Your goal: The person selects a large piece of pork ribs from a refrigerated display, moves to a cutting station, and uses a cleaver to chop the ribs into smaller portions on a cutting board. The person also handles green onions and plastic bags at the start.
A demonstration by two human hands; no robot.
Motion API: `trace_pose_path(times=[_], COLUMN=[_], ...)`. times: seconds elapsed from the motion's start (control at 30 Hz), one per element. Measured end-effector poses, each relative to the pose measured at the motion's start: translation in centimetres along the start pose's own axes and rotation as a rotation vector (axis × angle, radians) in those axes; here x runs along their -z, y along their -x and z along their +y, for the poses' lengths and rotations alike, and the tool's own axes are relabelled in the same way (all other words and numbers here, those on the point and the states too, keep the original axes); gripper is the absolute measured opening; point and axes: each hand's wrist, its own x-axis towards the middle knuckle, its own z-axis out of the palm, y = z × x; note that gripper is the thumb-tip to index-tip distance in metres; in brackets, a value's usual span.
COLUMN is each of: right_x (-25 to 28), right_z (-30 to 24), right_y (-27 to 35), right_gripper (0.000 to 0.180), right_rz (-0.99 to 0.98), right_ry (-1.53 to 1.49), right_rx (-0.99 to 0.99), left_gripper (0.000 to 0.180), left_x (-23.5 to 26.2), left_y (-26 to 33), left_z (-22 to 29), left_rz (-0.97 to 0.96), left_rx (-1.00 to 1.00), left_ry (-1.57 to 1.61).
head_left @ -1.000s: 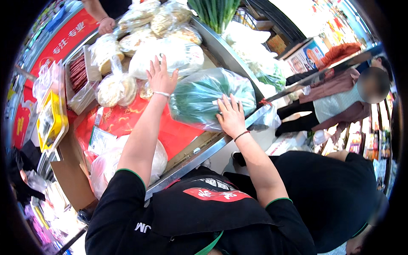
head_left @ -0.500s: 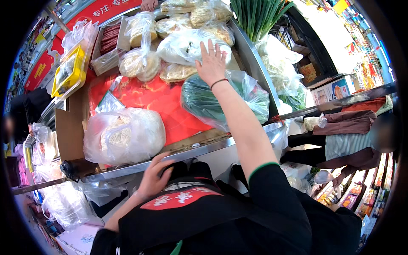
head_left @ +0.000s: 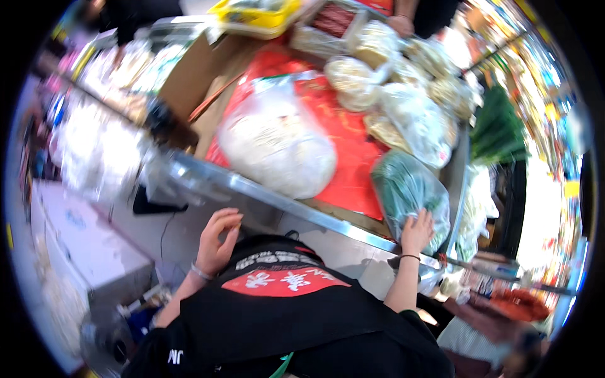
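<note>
My right hand (head_left: 418, 234) rests with its fingers stretched out on the near end of a clear plastic bag of green leafy vegetables (head_left: 403, 183). In front of my apron hovers my left hand (head_left: 217, 242), thumb and bent fingers apart, nothing visible in it. A large clear bag of white noodles (head_left: 277, 151) lies on the red sheet (head_left: 356, 167) of the stall counter. Beyond the greens are a white plastic bag (head_left: 419, 123), its contents unclear, and several bags of pale round flatbreads (head_left: 354, 82).
The counter's metal edge (head_left: 302, 211) runs before me. At the back stand a yellow tray (head_left: 265, 22) and a box of dark red sausage-like sticks (head_left: 331, 22). Another person's hand (head_left: 401, 25) is there. Long green stalks (head_left: 498, 126) stand right; a white box (head_left: 88, 233) stands lower left.
The view has swung left. My right hand has come back from the white plastic bag onto the near end of the greens bag. My left hand stays near my apron.
</note>
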Motion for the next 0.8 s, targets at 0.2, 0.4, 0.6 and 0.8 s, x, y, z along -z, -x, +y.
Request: trace_pose_path(times=[0.2,0.4,0.6,0.8], right_x=[6.1,20.4,14.6,6.3], right_z=[-7.6,-34.8,-55.2,-65.3], right_y=[0.1,13.5,32.5,42.1], right_gripper=[0.062,0.045,0.028,0.074], right_rz=[0.318,0.493,-0.721,-1.442], right_ry=[-0.126,-1.186,-1.229,-1.108], right_rx=[0.065,0.708,1.257,-0.056], left_gripper=[0.022,0.021,0.02,0.02], left_x=[11.9,22.2,31.1,39.6], left_y=[4.0,8.7,14.3,20.9], left_z=[-3.6,-8.6,-13.5,-16.7], left_rz=[0.157,0.312,0.477,0.604], left_rx=[-0.001,0.038,0.124,0.2], left_ry=[-0.032,-0.019,0.026,0.086])
